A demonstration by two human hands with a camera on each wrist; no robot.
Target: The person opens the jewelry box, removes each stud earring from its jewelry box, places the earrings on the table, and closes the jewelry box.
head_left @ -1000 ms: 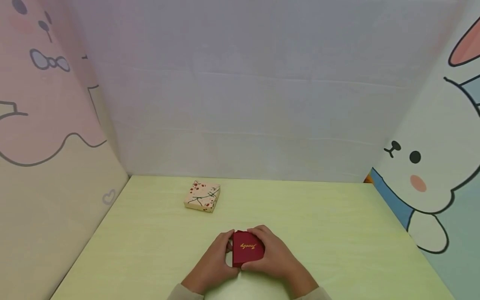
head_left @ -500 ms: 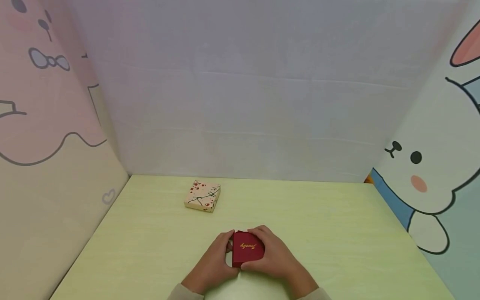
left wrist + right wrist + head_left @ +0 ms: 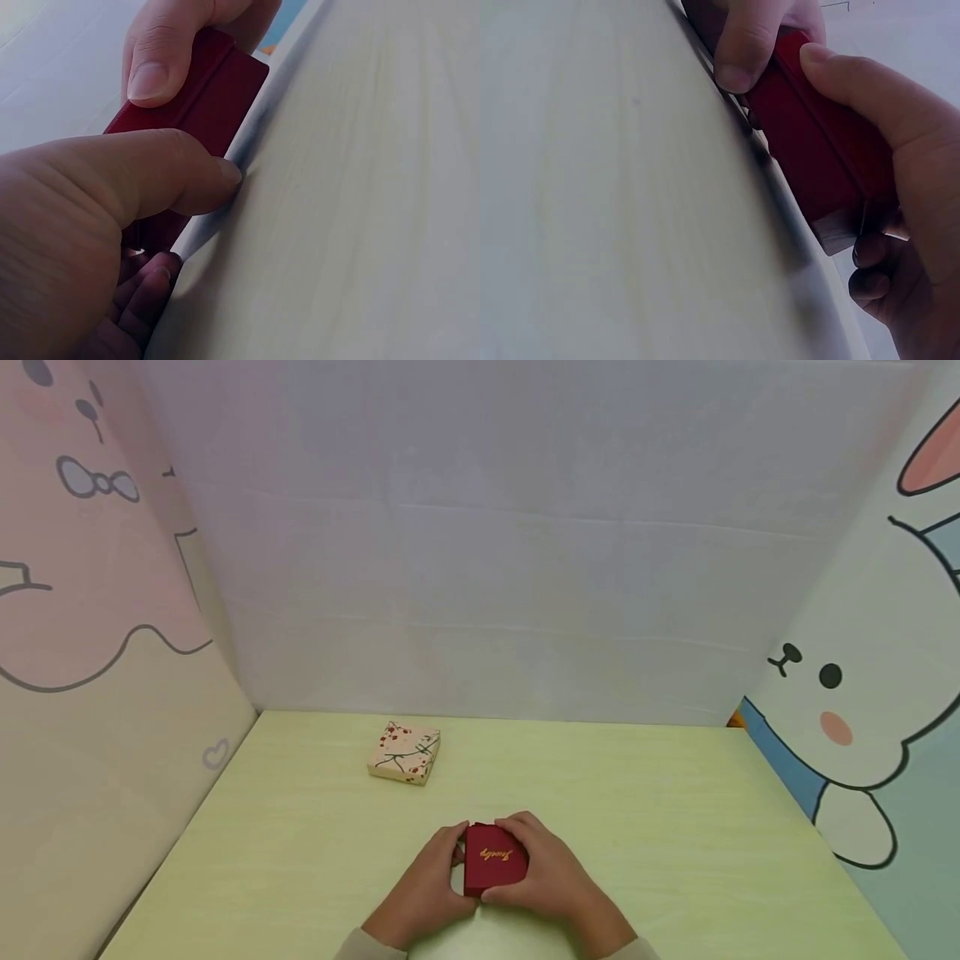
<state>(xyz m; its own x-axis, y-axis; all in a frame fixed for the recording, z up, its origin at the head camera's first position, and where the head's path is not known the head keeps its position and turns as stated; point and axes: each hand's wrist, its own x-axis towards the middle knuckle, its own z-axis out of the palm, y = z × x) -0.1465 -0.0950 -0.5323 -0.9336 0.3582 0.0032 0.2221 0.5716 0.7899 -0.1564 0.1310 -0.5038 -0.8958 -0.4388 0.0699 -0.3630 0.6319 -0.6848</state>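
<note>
A small dark red jewelry box (image 3: 491,868) with gold lettering on its lid sits between both hands at the table's near side. My left hand (image 3: 431,881) grips its left side, thumb at the near edge and fingers at the far corner. The right hand (image 3: 551,872) holds the lid from the right, thumb on the near side and fingers over the far edge. In the left wrist view, a seam runs along the red box (image 3: 217,90), with the left thumb low on it and the other thumb above. The right wrist view shows the box (image 3: 817,142) close over the table.
Farther back and to the left, a flat cream box (image 3: 405,753) with red flowers and green branches lies on the pale yellow-green table (image 3: 637,827). A white sheet (image 3: 480,543) rises behind the table, and cartoon-printed panels (image 3: 847,718) flank both sides.
</note>
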